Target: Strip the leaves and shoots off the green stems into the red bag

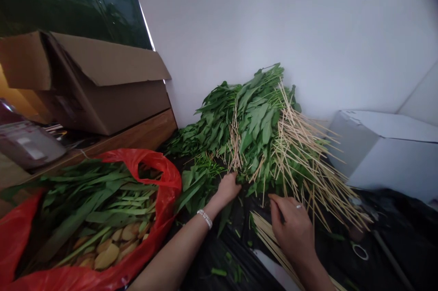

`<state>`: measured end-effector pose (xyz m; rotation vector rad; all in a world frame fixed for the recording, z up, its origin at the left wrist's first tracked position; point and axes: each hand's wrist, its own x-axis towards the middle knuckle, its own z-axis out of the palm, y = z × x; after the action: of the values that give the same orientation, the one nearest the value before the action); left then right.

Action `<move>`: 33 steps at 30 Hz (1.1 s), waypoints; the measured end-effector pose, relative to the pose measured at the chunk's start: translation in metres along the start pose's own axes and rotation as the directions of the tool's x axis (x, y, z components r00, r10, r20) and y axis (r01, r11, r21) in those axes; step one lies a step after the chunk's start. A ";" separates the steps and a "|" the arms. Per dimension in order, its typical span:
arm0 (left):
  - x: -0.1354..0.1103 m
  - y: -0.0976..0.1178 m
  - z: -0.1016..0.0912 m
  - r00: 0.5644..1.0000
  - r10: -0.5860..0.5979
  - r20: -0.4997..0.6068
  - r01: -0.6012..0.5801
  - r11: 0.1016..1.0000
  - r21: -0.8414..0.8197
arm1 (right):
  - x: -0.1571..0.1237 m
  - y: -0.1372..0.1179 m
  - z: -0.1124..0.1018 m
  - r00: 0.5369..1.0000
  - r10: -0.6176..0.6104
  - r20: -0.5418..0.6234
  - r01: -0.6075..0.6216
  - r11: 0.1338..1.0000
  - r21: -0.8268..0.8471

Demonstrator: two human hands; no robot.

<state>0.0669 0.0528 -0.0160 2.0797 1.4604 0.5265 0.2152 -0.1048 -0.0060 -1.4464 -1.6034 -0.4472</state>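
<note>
My left hand (228,189), with a beaded bracelet on its wrist, reaches to the foot of the leaf pile. Its fingers are curled; whatever they hold is hidden. My right hand (293,223), wearing a ring, is closed near the lower ends of some sticks; I cannot make out anything in its fingers. Behind both hands rises a heap of green leafy stems (262,122) bundled with thin wooden sticks (308,154), which fan out to the right. Loose leaves (195,186) lie left of my left hand. More pale sticks (267,231) lie under my right hand.
At left stands a red plastic bag (171,186) of long leaves and brownish pieces. Behind it, a cardboard box (126,104) rests on a wooden surface. A white box (393,154) is at right. Black plastic sheeting (212,259) with green scraps and a white ring (360,252) lies below.
</note>
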 end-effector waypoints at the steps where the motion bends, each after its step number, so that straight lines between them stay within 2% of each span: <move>1: 0.000 -0.001 -0.002 1.000 0.016 0.003 -0.016 1.000 0.011 | 0.000 0.001 -0.001 1.000 0.004 -0.002 -0.004 1.000 0.004; 5: -0.004 0.002 -0.003 0.994 0.094 0.053 -0.094 0.996 0.000 | 0.002 0.001 -0.002 1.000 0.003 -0.002 -0.003 1.000 -0.003; 11: -0.012 0.013 0.016 0.982 0.144 0.126 -0.139 0.989 -0.047 | 0.000 0.002 0.000 1.000 -0.012 -0.004 0.012 1.000 -0.011; 14: -0.013 0.012 0.010 0.981 0.144 0.129 -0.132 0.987 -0.096 | 0.000 0.001 0.000 1.000 -0.014 -0.005 0.014 1.000 -0.008; 19: -0.023 0.002 -0.034 0.988 0.110 0.109 -0.079 0.964 -0.253 | 0.001 -0.004 -0.003 1.000 -0.029 -0.008 0.029 1.000 -0.012; 23: -0.049 -0.008 -0.069 0.985 0.062 0.161 0.003 0.926 -0.377 | 0.000 -0.007 -0.003 0.999 -0.044 -0.002 0.044 0.999 -0.007; 26: -0.082 -0.011 -0.092 0.970 0.038 0.241 0.090 0.862 -0.499 | -0.001 -0.008 -0.002 0.999 -0.050 -0.006 0.050 0.999 -0.012; 28: -0.110 -0.009 -0.112 0.949 0.052 0.310 0.123 0.847 -0.517 | -0.003 -0.008 -0.001 0.999 -0.052 -0.005 0.052 0.998 -0.021; 31: -0.158 -0.011 -0.146 0.905 0.049 0.424 0.133 0.912 -0.388 | -0.005 -0.008 0.001 0.998 -0.057 0.031 0.058 0.998 -0.022; 33: -0.192 -0.022 -0.164 0.884 0.027 0.466 0.109 0.959 -0.262 | -0.007 -0.010 0.002 0.997 -0.068 0.048 0.068 0.998 -0.016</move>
<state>-0.1114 -0.0885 0.0962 1.7829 1.0741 0.1784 0.2051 -0.1098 -0.0096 -1.4283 -1.6947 -0.4698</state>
